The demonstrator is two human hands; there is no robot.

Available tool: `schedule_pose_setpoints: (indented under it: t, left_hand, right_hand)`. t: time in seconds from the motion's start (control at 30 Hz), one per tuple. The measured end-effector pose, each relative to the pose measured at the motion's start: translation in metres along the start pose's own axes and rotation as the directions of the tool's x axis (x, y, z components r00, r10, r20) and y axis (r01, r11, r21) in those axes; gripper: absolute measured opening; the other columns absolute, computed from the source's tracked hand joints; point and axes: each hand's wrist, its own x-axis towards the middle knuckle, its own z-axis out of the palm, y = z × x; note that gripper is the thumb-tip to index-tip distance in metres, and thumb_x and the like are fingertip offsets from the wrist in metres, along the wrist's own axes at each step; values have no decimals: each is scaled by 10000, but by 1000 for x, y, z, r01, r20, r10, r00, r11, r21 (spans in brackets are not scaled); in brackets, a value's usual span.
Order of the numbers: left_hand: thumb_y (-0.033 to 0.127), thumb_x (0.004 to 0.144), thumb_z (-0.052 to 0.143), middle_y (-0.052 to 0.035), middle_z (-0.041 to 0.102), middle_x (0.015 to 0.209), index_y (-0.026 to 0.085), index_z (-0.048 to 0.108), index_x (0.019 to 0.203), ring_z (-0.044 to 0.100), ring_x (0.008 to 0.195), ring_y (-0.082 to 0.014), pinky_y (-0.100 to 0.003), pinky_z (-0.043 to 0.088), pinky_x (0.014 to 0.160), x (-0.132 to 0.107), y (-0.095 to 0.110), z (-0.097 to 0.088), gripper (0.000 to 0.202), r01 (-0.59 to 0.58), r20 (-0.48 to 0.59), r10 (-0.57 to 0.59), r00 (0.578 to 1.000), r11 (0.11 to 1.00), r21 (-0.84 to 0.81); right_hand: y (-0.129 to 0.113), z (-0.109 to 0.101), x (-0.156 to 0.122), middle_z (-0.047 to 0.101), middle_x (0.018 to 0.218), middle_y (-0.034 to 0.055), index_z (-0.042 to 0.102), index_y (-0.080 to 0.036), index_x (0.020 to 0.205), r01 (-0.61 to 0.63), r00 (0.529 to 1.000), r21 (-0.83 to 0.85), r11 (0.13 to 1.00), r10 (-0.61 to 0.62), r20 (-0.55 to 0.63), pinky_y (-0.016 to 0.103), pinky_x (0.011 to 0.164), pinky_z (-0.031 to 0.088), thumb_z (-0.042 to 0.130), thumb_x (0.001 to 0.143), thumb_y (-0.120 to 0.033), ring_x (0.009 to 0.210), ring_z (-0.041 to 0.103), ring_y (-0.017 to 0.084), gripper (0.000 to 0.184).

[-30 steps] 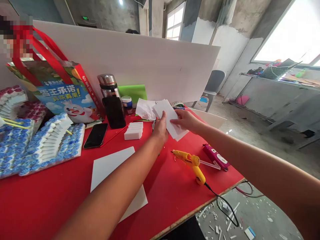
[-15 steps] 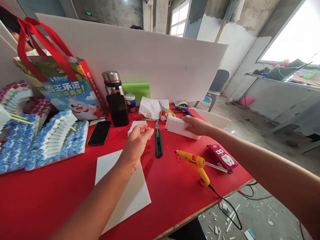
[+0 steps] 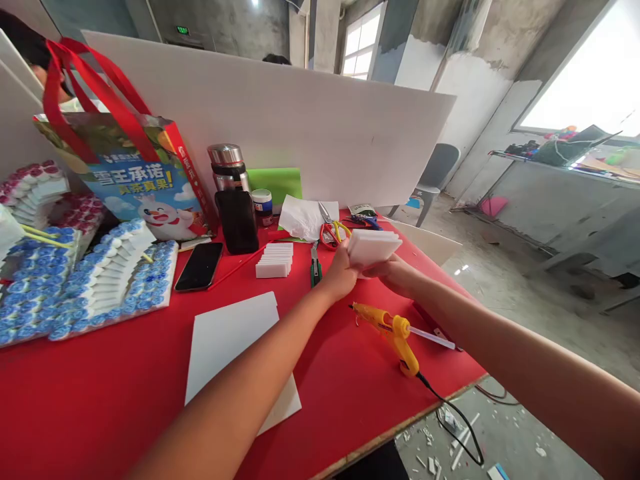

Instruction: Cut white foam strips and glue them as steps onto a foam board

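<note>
Between my two hands is a stack of white foam board pieces (image 3: pixel 374 247), raised a little off the red table (image 3: pixel 125 393). My left hand (image 3: pixel 342 275) grips its left end, and my right hand (image 3: pixel 393 272) holds it from below on the right. Fingers of both hands are partly hidden by the stack. Under my left wrist lies a green utility knife (image 3: pixel 315 270), its lower part covered. A yellow hot glue gun (image 3: pixel 387 323) with a clear glue stick rests near my right forearm. White sheets (image 3: pixel 235 327) lie partly beneath my left forearm.
Small white foam strips (image 3: pixel 275 260) stand left of the knife. Scissors (image 3: pixel 327 223) lie behind my hands. Two phones, one flat (image 3: pixel 199 267), a thermos (image 3: pixel 227 167), a gift bag (image 3: pixel 135 180) and blue flower pieces (image 3: pixel 110 287) fill the left. The glue gun's cord (image 3: pixel 453 407) hangs over the edge.
My left hand has moved right and forward to the foam board stack. The stack has been lifted off the table and both hands now hold it. My right forearm now covers most of the pink case.
</note>
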Motion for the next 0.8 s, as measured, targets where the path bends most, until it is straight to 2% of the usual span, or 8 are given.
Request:
schedule_pose_setpoints:
  t: [0.1, 0.3, 0.47, 0.57, 0.6, 0.7, 0.73, 0.8]
  left_hand:
    - [78, 830, 557, -174, 571, 1363, 150, 442, 1352, 535, 1318, -289, -464, 392, 1155, 2, -11, 6, 539, 32, -44, -31, 999, 999, 27]
    - [111, 817, 605, -136, 655, 1117, 183, 518, 1060, 609, 1149, -306, -508, 443, 1076, 5, -12, 4, 268, 81, -131, -77, 988, 996, 31]
    - [212, 904, 565, -144, 667, 1208, 191, 509, 1123, 633, 1142, -269, -441, 486, 1030, -2, 2, -4, 227, 70, -187, -80, 979, 996, -59]
    - [277, 933, 569, -144, 671, 1235, 188, 522, 1137, 648, 1152, -251, -411, 501, 1020, -18, 15, -14, 227, 89, -160, -108, 981, 988, -124]
    - [293, 936, 579, -144, 668, 1238, 189, 526, 1140, 651, 1154, -247, -413, 496, 1031, -26, 21, -19, 235, 126, -160, -152, 975, 979, -161]
    - [363, 923, 635, -150, 650, 1242, 192, 526, 1181, 650, 1164, -257, -449, 480, 1051, -60, 37, -38, 328, 181, -267, -213, 940, 974, -138]
    - [382, 923, 639, -139, 656, 1222, 198, 530, 1187, 651, 1160, -255, -446, 485, 1045, -73, 43, -45, 339, 175, -293, -205, 934, 976, -128]
    - [403, 935, 634, -109, 677, 1170, 210, 543, 1183, 670, 1119, -236, -419, 503, 1025, -100, 52, -58, 327, 101, -264, -120, 957, 991, -84]
  right_hand:
    - [4, -3, 4, 780, 1015, 44, 745, -202, 1012, -17, 1000, -15, 1000, 17, -9, 466, 1013, 473, 790, 488, -87, 1110, 662, 333, 538]
    - [-17, -12, 2, 762, 1067, 54, 712, -191, 1017, -2, 999, -198, 980, 13, 51, 438, 936, 506, 806, 516, -103, 1084, 657, 301, 518]
    - [-35, -10, -3, 758, 1037, 61, 693, -200, 984, 41, 999, -354, 934, -28, 41, 450, 936, 536, 877, 649, -285, 1036, 677, 264, 392]
    - [-45, -5, -2, 762, 983, 50, 714, -210, 932, 20, 998, -395, 918, 2, 55, 440, 877, 563, 876, 686, -344, 940, 690, 243, 323]
    - [-50, -4, -1, 761, 964, 50, 723, -213, 919, 1, 999, -409, 912, 17, 40, 429, 841, 573, 878, 688, -341, 911, 690, 239, 306]
    - [-66, -10, 6, 749, 897, 72, 733, -202, 850, -115, 989, -397, 911, 70, -127, 386, 711, 591, 888, 675, -286, 834, 687, 234, 247]
    - [-72, -17, 9, 741, 874, 82, 725, -194, 817, -161, 973, -368, 916, 85, -216, 370, 672, 593, 889, 669, -254, 812, 685, 231, 229]
    - [-81, -34, 18, 720, 822, 86, 690, -180, 777, -237, 905, -290, 927, 102, -413, 339, 606, 587, 885, 656, -182, 751, 676, 211, 230]
